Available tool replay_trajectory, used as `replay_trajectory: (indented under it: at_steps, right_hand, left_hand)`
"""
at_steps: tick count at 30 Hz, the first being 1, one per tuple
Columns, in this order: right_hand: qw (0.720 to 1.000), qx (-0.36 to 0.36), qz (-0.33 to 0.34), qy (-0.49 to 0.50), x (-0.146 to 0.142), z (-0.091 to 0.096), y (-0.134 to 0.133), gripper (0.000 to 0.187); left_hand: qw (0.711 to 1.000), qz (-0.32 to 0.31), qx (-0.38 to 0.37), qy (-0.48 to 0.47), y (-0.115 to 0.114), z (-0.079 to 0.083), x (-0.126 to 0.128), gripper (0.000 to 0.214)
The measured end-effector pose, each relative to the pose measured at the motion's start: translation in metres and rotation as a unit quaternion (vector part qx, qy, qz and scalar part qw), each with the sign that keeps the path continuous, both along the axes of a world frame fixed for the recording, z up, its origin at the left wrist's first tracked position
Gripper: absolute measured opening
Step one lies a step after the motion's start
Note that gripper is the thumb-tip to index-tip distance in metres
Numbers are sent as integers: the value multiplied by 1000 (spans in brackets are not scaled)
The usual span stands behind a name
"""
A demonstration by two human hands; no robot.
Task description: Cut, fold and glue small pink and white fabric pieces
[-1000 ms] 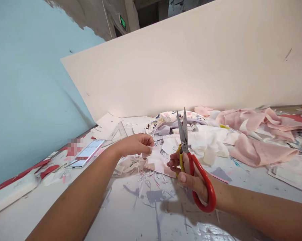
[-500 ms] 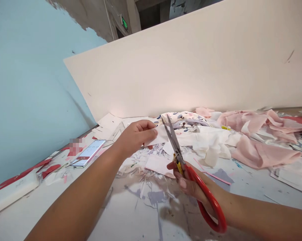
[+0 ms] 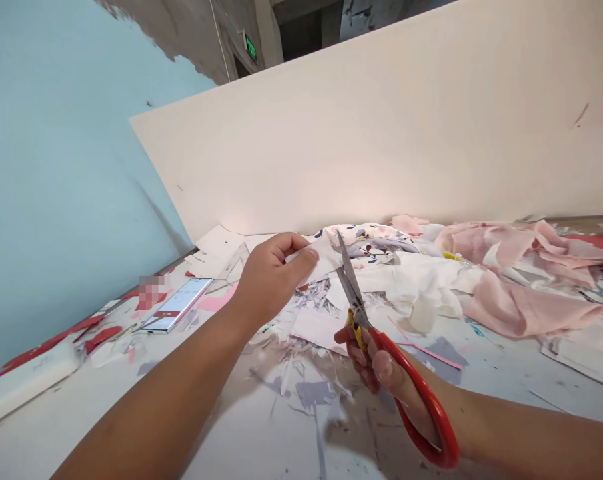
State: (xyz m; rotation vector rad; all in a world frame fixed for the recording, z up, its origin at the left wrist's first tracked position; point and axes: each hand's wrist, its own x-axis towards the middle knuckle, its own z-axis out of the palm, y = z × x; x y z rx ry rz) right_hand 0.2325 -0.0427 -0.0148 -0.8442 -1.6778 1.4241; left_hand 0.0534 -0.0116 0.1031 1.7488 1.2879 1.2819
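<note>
Between thumb and fingers, my left hand pinches a small white piece, paper or thin cloth; I cannot tell which. My right hand is closed round a pair of scissors with red handles and yellow wrapping near the pivot. Its blades point up and away, slightly apart, beside the right edge of the white piece. Whether they touch it is unclear. Beneath the hands, thin shredded strips and a flat pale pink-white sheet lie on the table.
A phone lies at the left near red scraps. Floral fabric, white pieces and pink cloth are heaped at the back and right. Behind them stands a large cream board, with a blue wall at left.
My left hand has tilted up slightly, with the white piece now angled. The scissors' blades have turned and now sit beside the piece's right edge, no longer crossing near its top.
</note>
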Motion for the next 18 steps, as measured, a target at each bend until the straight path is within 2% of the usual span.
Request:
replay_trajectory:
  at_steps: [3,11,18]
  right_hand:
    - [998,14,28,-51,-1,3,0,56]
    - [998,39,10,-51,-2,5,-1,49]
    - [997,37,9,-68,-5,9,-2,41]
  left_hand:
    - [1000,19,12,20,0,-2,-1,13]
    - [999,-3,32,23,5,-12,-2,15]
    - [999,-4,27,32,5,-11,-2,15]
